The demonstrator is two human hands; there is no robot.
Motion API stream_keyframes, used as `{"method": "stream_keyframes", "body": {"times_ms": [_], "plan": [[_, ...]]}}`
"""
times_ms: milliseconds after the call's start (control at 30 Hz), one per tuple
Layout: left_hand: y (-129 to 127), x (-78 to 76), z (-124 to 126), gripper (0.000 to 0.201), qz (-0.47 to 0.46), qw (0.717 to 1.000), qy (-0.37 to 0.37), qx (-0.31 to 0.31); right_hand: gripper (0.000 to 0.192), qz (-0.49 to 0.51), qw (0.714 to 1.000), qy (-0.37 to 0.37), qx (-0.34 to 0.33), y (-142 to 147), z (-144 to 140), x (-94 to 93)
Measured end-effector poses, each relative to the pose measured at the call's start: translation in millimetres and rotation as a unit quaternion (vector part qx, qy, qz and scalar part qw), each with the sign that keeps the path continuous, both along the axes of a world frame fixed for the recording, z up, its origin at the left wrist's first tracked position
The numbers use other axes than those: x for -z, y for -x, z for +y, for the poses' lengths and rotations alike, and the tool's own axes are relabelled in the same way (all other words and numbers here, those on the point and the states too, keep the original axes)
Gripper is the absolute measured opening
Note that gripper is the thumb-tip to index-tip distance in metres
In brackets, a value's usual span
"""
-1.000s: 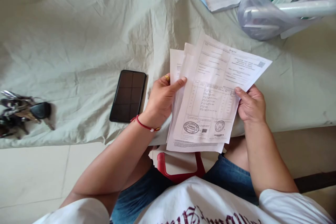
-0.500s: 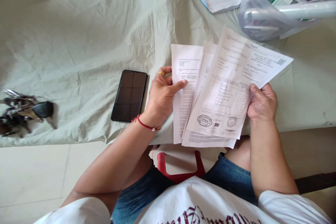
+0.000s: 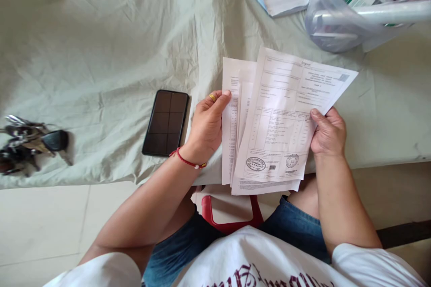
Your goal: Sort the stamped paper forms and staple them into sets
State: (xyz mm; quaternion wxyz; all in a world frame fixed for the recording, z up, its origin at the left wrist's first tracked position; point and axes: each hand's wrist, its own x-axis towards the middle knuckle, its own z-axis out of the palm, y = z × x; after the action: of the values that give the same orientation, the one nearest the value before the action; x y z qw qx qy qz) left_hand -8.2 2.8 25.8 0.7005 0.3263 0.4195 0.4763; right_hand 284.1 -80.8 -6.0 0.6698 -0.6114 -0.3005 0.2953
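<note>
Head view: 2 hands (image 3: 207, 125) (image 3: 327, 133) hold 3 printed sheets (image 3: 279, 116).

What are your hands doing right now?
Left hand: closed on the left edge of the papers.
Right hand: closed on their right edge.

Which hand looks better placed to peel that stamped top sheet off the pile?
Probably the right hand: its thumb already pinches the stamped top sheet at its right edge. The left hand grips the left edges of the sheets behind, so it seems better suited to steadying them.
</note>
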Motion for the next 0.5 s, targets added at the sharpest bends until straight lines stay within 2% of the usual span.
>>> {"method": "stream_keyframes", "body": {"times_ms": [167, 333, 500], "plan": [[-1.4, -5.4, -2.8, 0.034, -0.02, 0.999, -0.007, 0.027, 0.046, 0.008, 1.0, 0.005, -0.003, 2.1, 0.9, 1.7], [0.8, -2.5, -2.5, 0.024, -0.034, 0.998, 0.014, 0.047, 0.047, 0.01, 1.0, -0.002, -0.005, 2.6, 1.5, 2.6], [0.7, 2.0, -1.7, 0.037, -0.04, 0.998, 0.019, 0.053, 0.039, 0.005, 1.0, -0.003, 0.005, -2.7, 1.6, 4.8]]}}
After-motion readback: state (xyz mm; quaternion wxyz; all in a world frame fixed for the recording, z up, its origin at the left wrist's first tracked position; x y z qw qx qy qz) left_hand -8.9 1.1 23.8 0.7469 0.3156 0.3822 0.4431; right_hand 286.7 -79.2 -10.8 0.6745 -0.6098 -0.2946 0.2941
